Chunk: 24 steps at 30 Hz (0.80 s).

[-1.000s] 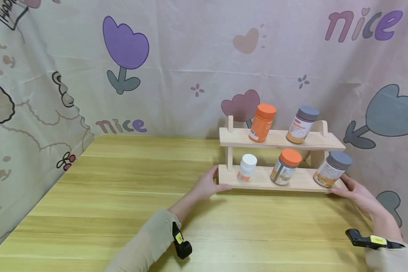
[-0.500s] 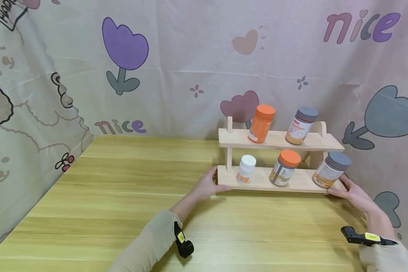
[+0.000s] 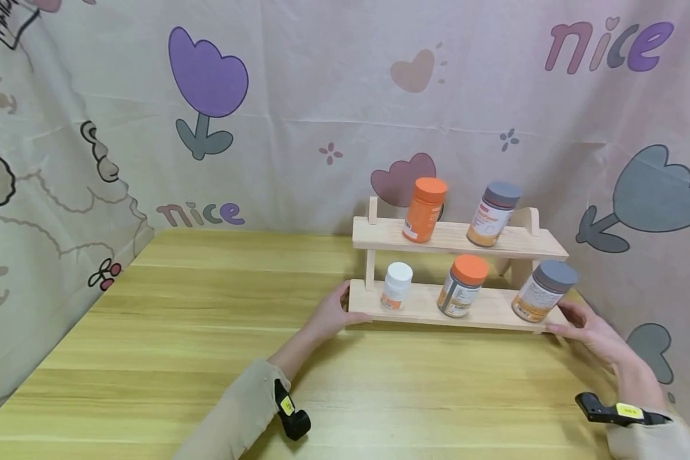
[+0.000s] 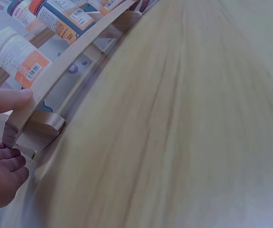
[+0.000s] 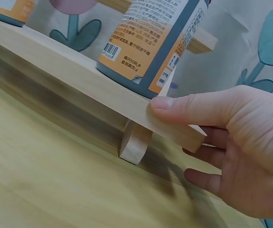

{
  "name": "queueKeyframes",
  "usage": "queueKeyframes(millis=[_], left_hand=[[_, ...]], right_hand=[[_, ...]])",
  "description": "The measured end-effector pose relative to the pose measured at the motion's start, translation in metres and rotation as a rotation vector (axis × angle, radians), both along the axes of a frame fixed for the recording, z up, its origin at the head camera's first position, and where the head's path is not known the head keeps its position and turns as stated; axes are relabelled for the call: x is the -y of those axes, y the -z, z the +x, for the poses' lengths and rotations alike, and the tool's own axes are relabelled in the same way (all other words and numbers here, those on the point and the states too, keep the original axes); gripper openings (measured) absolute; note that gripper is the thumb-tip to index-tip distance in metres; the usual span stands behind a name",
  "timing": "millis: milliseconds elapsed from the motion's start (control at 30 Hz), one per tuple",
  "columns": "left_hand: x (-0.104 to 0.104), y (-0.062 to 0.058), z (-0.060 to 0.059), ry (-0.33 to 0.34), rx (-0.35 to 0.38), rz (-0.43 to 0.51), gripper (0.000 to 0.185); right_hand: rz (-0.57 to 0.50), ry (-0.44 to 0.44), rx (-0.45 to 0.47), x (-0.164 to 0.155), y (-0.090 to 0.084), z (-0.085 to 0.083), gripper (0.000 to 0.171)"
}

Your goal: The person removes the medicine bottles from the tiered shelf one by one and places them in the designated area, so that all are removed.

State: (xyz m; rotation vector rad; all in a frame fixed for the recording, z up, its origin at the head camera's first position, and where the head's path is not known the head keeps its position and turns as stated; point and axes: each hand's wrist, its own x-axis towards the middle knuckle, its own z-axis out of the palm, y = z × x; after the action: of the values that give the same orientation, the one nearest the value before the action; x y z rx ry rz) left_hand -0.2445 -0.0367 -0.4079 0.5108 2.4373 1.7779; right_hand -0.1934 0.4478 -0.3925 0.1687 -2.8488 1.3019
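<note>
A two-tier wooden shelf [image 3: 422,305] stands between my hands at the right of the table. My left hand [image 3: 326,317] grips the left end of its lower board, thumb on the front edge, as the left wrist view shows. My right hand [image 3: 597,337] holds the other end, its thumb close beside a grey-lidded jar [image 5: 143,47]. On the upper board are an orange bottle [image 3: 421,216] and another grey-lidded jar [image 3: 490,220]. A small white bottle [image 3: 397,289] and an orange-lidded jar [image 3: 460,292] share the lower board with the first jar.
The wooden table [image 3: 207,332] extends to the left and in front of the shelf. A printed cloth [image 3: 299,76] hangs behind the table and along its left side. Black wrist cameras [image 3: 293,418] sit at both sleeves.
The shelf, with its bottles and jars, has shifted slightly left. Both hands have moved with it and keep their grip on its ends.
</note>
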Motion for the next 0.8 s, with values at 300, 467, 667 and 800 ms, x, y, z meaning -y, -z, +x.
queueKeyframes(millis=[300, 467, 667, 800], left_hand=[[0.03, 0.002, 0.004, -0.031, 0.033, 0.038, 0.082], [0.051, 0.001, 0.005, -0.027, 0.053, 0.047, 0.086], [0.078, 0.003, 0.006, -0.017, 0.048, 0.058, 0.084], [0.095, 0.003, 0.008, -0.01, 0.043, 0.064, 0.082]], right_hand=[[-0.098, -0.078, -0.059, 0.016, 0.004, 0.0, 0.056], [-0.163, -0.131, -0.054, 0.032, 0.003, -0.002, 0.053], [-0.152, -0.147, -0.027, 0.055, 0.0, -0.006, 0.061], [-0.135, -0.167, -0.021, 0.069, -0.001, -0.008, 0.061]])
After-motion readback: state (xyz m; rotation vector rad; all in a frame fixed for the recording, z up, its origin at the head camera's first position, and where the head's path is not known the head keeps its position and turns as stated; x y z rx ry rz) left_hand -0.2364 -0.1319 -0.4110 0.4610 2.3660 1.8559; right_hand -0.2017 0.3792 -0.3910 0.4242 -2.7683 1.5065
